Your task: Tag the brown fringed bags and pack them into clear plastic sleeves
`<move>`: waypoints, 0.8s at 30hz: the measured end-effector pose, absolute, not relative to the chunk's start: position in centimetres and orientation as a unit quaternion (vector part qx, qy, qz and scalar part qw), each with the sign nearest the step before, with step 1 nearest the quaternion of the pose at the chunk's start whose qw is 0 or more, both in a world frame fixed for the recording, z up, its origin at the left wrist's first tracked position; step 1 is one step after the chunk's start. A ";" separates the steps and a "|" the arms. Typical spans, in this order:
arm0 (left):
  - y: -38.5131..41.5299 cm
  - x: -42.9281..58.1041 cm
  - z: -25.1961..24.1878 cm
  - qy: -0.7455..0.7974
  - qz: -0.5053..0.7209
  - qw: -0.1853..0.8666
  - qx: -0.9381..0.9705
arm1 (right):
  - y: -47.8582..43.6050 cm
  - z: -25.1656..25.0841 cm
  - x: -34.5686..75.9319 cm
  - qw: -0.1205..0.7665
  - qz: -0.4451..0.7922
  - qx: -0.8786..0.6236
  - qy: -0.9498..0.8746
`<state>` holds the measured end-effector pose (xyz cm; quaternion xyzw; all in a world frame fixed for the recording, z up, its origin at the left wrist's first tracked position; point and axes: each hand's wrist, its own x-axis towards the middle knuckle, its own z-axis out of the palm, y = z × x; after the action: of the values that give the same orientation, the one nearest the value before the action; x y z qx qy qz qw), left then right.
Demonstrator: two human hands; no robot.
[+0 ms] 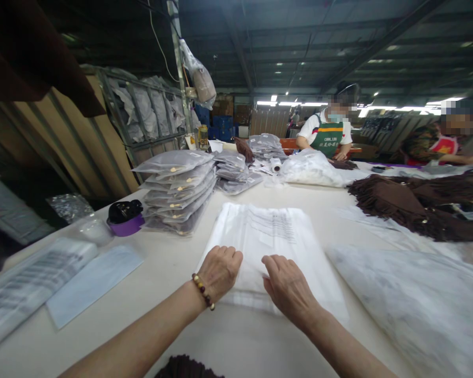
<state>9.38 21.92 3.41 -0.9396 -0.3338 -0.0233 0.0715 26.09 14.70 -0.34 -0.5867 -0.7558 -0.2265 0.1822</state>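
Note:
A stack of clear plastic bags [266, 226] with printed lines lies flat on the white table in front of me. My left hand [222, 268], with a beaded bracelet on its wrist, is closed at the near left part of the top bag. Across from it my right hand [286, 281] is closed too, thumb against curled fingers, over the bag's near right part. Thin plastic film seems to run between the two hands. Dark brown fringed fabric [187, 367] shows at the bottom edge.
Bagged garments [177, 191] are piled at the back left, beside a purple tape roll [126, 224]. Plastic-wrapped packs [35, 283] lie left. Brown fringed garments [402, 205] and a large plastic sheet [418, 304] lie right. A co-worker in a green apron [328, 137] stands across the table.

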 end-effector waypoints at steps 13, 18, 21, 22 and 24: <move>24.2 -0.4 1.6 -0.549 -0.229 -0.093 -0.798 | 7.9 -1.9 34.4 0.273 -0.185 -0.699 -0.635; 21.9 -0.5 1.1 -0.634 -0.359 -0.332 -0.599 | 5.9 -0.7 31.4 0.582 0.209 -0.742 -0.261; 20.0 -0.3 1.4 -0.622 -0.428 -0.461 -0.465 | 4.6 -0.2 29.9 0.673 0.357 -0.631 -0.147; 19.4 -0.4 1.6 -0.613 -0.444 -0.492 -0.430 | 4.2 -0.1 29.6 0.687 0.390 -0.598 -0.134; 18.5 -0.6 2.1 -0.595 -0.465 -0.538 -0.374 | 3.6 0.0 29.1 0.705 0.437 -0.548 -0.111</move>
<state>-0.56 18.51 2.10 -0.3742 -0.5951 -0.4654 -0.5378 29.14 3.56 0.04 -0.5479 -0.1114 0.4366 0.7048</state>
